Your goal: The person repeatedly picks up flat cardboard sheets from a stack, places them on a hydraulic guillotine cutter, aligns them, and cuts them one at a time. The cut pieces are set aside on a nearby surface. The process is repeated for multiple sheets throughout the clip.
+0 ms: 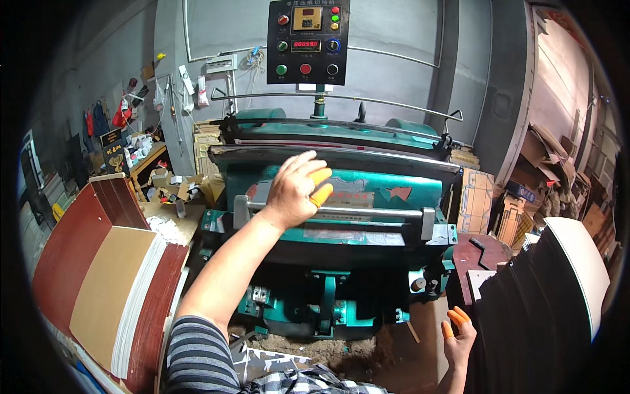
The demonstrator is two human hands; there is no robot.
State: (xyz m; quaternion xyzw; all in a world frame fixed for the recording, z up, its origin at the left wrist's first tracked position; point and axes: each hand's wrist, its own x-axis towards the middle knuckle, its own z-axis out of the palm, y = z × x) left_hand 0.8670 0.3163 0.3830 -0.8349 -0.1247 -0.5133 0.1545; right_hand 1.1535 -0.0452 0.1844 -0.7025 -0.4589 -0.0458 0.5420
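My left hand (pixel 296 190) reaches up over the front of a green press machine (pixel 394 192). Its fingers are stretched out, two of them in orange finger covers, and I see nothing in them. It appears above the steel bar (pixel 374 212) across the machine's front, just below the long dark edge (pixel 387 157) of the press; whether it touches either I cannot tell. Low on the right, my right hand (pixel 461 341) is in the air with orange-covered fingers apart and nothing visible in it. Beside it stands a tall stack of dark-edged sheets (pixel 538 308).
A black control box (pixel 306 65) with buttons and lit displays rises behind the press. To the left, tan board sheets (pixel 108 289) lie on a dark red surface (pixel 59 262). A cluttered wooden bench (pixel 149 157) stands farther back. Cardboard scraps (pixel 548 151) lean at the far right.
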